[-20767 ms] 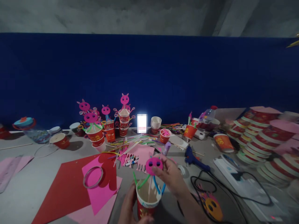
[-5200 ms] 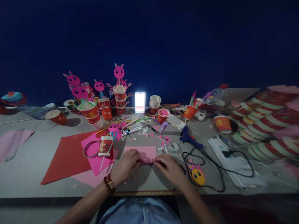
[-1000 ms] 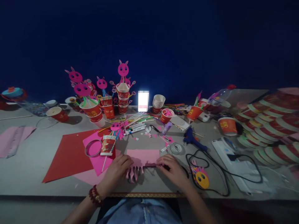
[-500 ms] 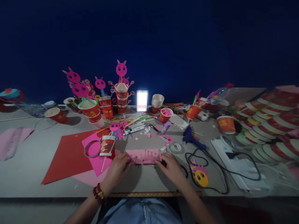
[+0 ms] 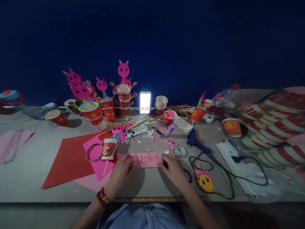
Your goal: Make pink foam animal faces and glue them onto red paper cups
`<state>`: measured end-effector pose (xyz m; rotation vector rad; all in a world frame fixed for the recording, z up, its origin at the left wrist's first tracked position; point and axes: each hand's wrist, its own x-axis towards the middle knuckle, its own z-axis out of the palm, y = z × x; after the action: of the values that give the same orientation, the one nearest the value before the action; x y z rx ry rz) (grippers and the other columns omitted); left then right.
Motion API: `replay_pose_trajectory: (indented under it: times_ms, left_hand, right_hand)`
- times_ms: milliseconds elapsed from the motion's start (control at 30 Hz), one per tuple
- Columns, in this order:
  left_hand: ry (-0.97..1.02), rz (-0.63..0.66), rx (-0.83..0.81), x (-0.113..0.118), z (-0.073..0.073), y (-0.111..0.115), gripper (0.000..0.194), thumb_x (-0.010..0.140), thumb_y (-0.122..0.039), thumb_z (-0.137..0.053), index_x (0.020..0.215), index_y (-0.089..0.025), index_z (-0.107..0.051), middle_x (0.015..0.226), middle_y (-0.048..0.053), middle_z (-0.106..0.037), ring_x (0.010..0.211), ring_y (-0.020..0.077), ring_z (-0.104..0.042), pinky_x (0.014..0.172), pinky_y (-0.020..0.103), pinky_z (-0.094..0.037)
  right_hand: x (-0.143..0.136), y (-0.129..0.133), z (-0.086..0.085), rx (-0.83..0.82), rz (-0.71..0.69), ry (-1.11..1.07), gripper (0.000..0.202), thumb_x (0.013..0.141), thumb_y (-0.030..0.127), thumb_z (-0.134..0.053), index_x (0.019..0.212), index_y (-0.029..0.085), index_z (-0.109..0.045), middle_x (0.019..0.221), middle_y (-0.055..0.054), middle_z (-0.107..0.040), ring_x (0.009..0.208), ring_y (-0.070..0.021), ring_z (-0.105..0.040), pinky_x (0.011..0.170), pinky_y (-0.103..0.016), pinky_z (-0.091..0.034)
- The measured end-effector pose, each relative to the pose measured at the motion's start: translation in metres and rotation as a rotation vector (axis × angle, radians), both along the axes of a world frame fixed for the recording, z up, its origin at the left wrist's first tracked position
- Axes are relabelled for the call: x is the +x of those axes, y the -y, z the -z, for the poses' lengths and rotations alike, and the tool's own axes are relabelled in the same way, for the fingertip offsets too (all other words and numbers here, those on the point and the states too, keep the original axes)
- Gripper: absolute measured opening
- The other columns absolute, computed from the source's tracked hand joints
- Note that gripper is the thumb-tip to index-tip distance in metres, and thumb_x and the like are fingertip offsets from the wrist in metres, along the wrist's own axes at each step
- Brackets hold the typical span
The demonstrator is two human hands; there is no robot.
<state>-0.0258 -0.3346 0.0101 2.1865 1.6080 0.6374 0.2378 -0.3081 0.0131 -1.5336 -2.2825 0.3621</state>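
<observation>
A pink paper strip (image 5: 149, 160), creased and curled along its far side, lies across the table in front of me. At its left end my left hand (image 5: 123, 163) is closed, fingers bent around the paper. My right hand (image 5: 172, 163) grips the opposite end between thumb and fingers. Something black shows by the right fingertips, mostly hidden, and a black loop (image 5: 189, 176) lies beside that hand. Left of the strip stands a red paper cup (image 5: 109, 149) with a pink paper figure on it. A clear tape roll (image 5: 179, 151) lies just beyond my right hand.
Red paper (image 5: 69, 162) and a tape ring (image 5: 94, 152) lie left. Right are a blue glue gun (image 5: 199, 144), a black cord (image 5: 222, 170) and a white power strip (image 5: 234, 168). Stacked cups (image 5: 278, 127) lean far right. Markers (image 5: 137, 131), scraps and decorated cups (image 5: 124, 95) stretch behind.
The pink strip's curled far edge looks flatter and more crumpled toward the left. Both hands stay at its ends, with the left fingers slightly shifted.
</observation>
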Motion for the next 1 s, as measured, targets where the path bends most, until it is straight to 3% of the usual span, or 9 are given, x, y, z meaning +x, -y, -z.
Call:
replay_pose_trajectory:
  times_ms: [333,367,500,633,800,867,1000]
  left_hand:
    - [0.07,-0.034,0.014,0.001,0.002,0.0,0.005,0.09,-0.019,-0.055,0.093,-0.021,-0.051,0.103,0.007,-0.058,0.093,0.0242,-0.061,0.078,0.039,-0.052]
    - [0.08,-0.047,0.031,0.0,0.004,0.0,0.011,0.09,-0.019,-0.056,0.1,-0.021,-0.052,0.107,0.008,-0.058,0.099,0.0254,-0.061,0.081,0.04,-0.053]
    - [0.085,-0.095,0.057,0.0,0.015,0.004,0.039,0.089,-0.019,-0.057,0.125,-0.021,-0.045,0.12,0.012,-0.058,0.113,0.0276,-0.059,0.092,0.043,-0.052]
    - [0.058,-0.111,0.087,0.001,0.022,0.007,0.048,0.09,-0.017,-0.052,0.136,-0.02,-0.039,0.131,0.015,-0.055,0.124,0.0303,-0.054,0.099,0.049,-0.049]
    - [0.079,-0.106,0.085,0.003,0.014,0.01,0.058,0.089,-0.009,-0.044,0.145,-0.023,-0.032,0.14,0.016,-0.046,0.13,0.0291,-0.049,0.101,0.048,-0.049]
    - [0.076,-0.1,0.066,0.004,0.01,0.01,0.057,0.088,-0.006,-0.043,0.141,-0.026,-0.039,0.143,0.015,-0.041,0.121,0.0267,-0.055,0.096,0.046,-0.052]
    - [0.018,-0.099,0.072,0.006,0.009,0.013,0.043,0.087,-0.002,-0.043,0.12,-0.024,-0.059,0.143,0.015,-0.038,0.098,0.021,-0.063,0.087,0.042,-0.056]
  right_hand:
    - [-0.001,0.0,0.001,-0.009,0.031,0.002,0.007,0.087,0.025,-0.065,0.082,0.021,-0.061,0.082,-0.006,-0.068,0.082,-0.0263,-0.061,0.073,-0.035,-0.044]
    - [-0.001,0.0,0.001,-0.007,0.04,-0.008,0.005,0.086,0.025,-0.065,0.088,0.021,-0.062,0.084,-0.006,-0.069,0.083,-0.027,-0.061,0.074,-0.036,-0.044]
    - [-0.002,0.004,0.006,0.018,0.068,-0.051,0.032,0.087,0.023,-0.064,0.118,0.02,-0.058,0.099,-0.01,-0.07,0.093,-0.0304,-0.062,0.082,-0.043,-0.048]
    - [-0.004,0.011,0.008,0.135,0.092,-0.061,0.042,0.09,0.025,-0.062,0.13,0.019,-0.05,0.122,-0.015,-0.06,0.114,-0.0339,-0.056,0.096,-0.049,-0.045]
    - [-0.01,0.015,-0.002,0.094,0.042,-0.056,0.025,0.092,0.017,-0.058,0.116,0.022,-0.058,0.118,-0.012,-0.058,0.109,-0.0308,-0.054,0.093,-0.047,-0.047]
    - [-0.013,0.014,-0.007,0.056,0.012,-0.034,0.018,0.092,0.014,-0.057,0.107,0.023,-0.062,0.113,-0.009,-0.061,0.105,-0.0295,-0.055,0.092,-0.046,-0.046]
    - [-0.016,0.013,-0.012,0.0,-0.082,0.057,0.027,0.089,0.003,-0.055,0.102,0.024,-0.065,0.104,-0.006,-0.065,0.098,-0.0272,-0.055,0.089,-0.043,-0.046]
